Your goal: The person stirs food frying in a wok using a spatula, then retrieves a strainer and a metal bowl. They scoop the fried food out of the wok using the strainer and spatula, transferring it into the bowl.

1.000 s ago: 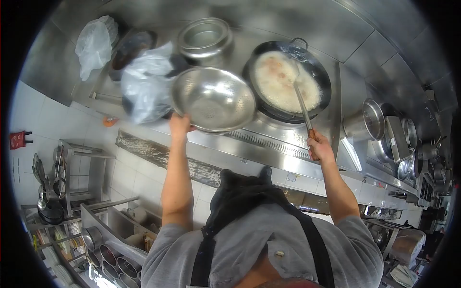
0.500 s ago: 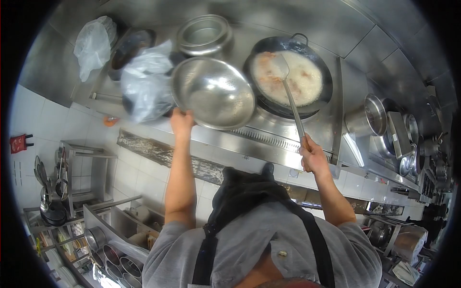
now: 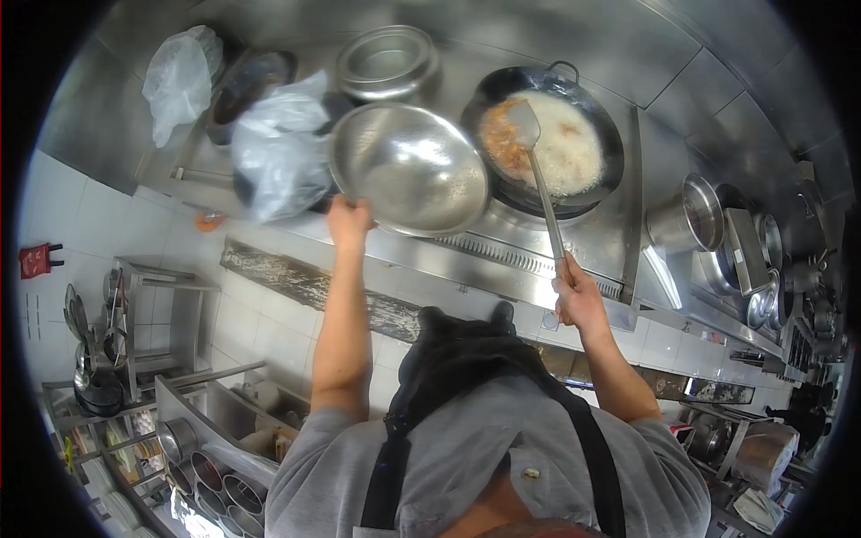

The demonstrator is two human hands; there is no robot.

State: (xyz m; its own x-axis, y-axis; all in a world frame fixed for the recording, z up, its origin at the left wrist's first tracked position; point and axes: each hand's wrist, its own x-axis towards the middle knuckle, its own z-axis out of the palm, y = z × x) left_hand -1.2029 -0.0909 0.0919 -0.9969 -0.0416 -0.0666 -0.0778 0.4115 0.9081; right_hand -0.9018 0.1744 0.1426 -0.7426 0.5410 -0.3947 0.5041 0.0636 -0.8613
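The left hand [image 3: 350, 221] grips a bowl [image 3: 408, 170], the right hand [image 3: 578, 293] a spatula [image 3: 543, 199] in a wok [image 3: 612, 145].

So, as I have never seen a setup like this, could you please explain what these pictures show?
There is no machine here, just a person working with two bare hands. Every picture comes from one camera worn on the head, looking forward and down, so the person's grey shirt fills the bottom.

The left hand grips the rim of a metal bowl; I can't tell whether anything supports it underneath. The right hand holds a spatula, its blade in a dark wok of pale, frothy liquid with orange-brown bits.

On the steel worktop beyond the bowl stands a metal pot, and a plastic bag lies to the bowl's left.
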